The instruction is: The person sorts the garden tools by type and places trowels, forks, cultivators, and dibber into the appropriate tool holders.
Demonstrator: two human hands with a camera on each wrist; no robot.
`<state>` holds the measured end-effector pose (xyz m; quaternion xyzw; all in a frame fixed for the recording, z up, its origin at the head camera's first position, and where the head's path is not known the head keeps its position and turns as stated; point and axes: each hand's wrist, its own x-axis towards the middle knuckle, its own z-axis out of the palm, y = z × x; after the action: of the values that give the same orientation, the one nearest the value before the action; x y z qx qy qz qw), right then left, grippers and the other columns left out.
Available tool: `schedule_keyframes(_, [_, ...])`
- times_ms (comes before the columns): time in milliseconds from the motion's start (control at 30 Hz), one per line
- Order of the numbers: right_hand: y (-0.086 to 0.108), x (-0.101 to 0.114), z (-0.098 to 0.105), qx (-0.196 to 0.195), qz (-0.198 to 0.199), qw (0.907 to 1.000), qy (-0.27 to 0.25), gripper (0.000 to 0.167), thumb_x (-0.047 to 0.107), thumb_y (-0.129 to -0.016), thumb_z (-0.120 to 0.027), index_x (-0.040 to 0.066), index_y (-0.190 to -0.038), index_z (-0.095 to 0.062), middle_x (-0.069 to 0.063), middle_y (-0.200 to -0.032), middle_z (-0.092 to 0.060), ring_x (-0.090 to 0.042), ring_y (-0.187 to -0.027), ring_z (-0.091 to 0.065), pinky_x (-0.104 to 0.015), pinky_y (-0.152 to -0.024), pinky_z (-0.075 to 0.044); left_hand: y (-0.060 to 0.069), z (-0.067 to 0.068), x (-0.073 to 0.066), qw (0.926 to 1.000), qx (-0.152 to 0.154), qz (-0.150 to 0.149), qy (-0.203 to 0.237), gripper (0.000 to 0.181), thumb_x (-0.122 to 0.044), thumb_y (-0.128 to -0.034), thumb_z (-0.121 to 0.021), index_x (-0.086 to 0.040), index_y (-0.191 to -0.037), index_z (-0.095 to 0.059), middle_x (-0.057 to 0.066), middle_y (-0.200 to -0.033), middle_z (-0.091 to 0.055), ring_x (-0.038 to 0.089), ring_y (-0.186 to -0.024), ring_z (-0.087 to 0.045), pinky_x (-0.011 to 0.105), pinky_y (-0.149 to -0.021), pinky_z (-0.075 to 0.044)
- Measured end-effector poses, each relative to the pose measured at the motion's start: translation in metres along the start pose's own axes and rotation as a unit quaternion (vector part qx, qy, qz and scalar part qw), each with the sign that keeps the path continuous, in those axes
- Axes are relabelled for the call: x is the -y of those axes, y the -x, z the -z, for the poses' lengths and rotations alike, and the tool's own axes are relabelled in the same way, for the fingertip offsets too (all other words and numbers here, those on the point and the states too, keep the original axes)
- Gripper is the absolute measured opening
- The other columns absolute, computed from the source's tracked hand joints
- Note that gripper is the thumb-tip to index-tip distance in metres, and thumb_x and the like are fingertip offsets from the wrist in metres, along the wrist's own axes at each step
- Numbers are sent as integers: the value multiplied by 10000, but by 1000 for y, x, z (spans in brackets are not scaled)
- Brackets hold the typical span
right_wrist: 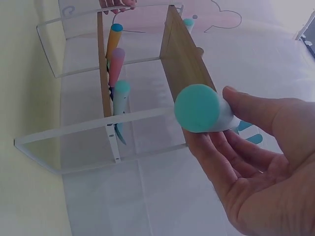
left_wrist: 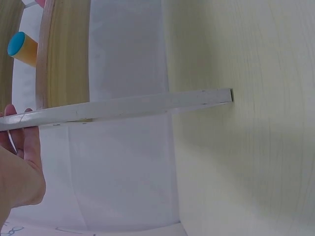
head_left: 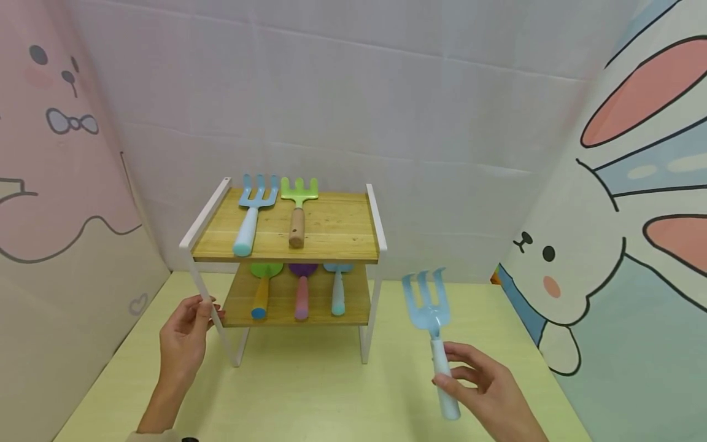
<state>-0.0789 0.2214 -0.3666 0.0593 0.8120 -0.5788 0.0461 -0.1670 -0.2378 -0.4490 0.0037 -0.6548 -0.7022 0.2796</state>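
My right hand (head_left: 486, 390) holds a light blue hand fork (head_left: 433, 316) by its handle, tines up, to the right of a two-tier rack (head_left: 342, 221). In the right wrist view, the turquoise handle end (right_wrist: 197, 108) faces the camera between thumb and fingers. My left hand (head_left: 185, 337) grips the rack's white left leg (head_left: 201, 288) near the lower shelf; in the left wrist view its fingers (left_wrist: 30, 145) are partly behind the white bar. On the upper shelf lie another blue hand fork (head_left: 251, 221) and a green hand fork (head_left: 298, 215) with a wooden handle.
The lower shelf (head_left: 282, 313) bears tools with orange (head_left: 261, 298), pink (head_left: 301, 298) and light blue handles (head_left: 338, 294); their heads are partly hidden by the upper shelf. Beneath is a pale table (head_left: 309, 399). White cloth (head_left: 442, 123) hangs behind, with printed cartoon panels at both sides.
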Motion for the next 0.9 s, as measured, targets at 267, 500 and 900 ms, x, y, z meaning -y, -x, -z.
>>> schedule_keyframes(267, [6,14,-5,323,201,9992,-117,501,207,-893,-826,91,-1340,-632,-128,-1280,-649,-277,-985,-699,-322,-808,-616,1,0,1,10000,16,10,91,191,-18,-1053,-557,148,-1134,-604,96,-911,-715,106,-797,-742,196,-837,-600])
schedule_keyframes(500, [5,23,-12,623,521,9967,-86,496,207,-910,-811,82,-1354,-627,-124,-1280,-648,-248,-974,-708,-324,-783,-624,1,-1,1,10000,31,-5,58,191,-22,-1054,-557,142,-1137,-607,69,-906,-718,106,-801,-743,191,-843,-596])
schedule_keyframes(900, [3,48,-29,1079,1225,9866,61,437,216,-921,-802,124,-1322,-652,-140,-1242,-658,-243,-966,-720,-324,-792,-633,0,-1,2,9999,-80,65,135,209,-29,-1051,-565,158,-1137,-605,109,-917,-720,102,-796,-742,196,-838,-599])
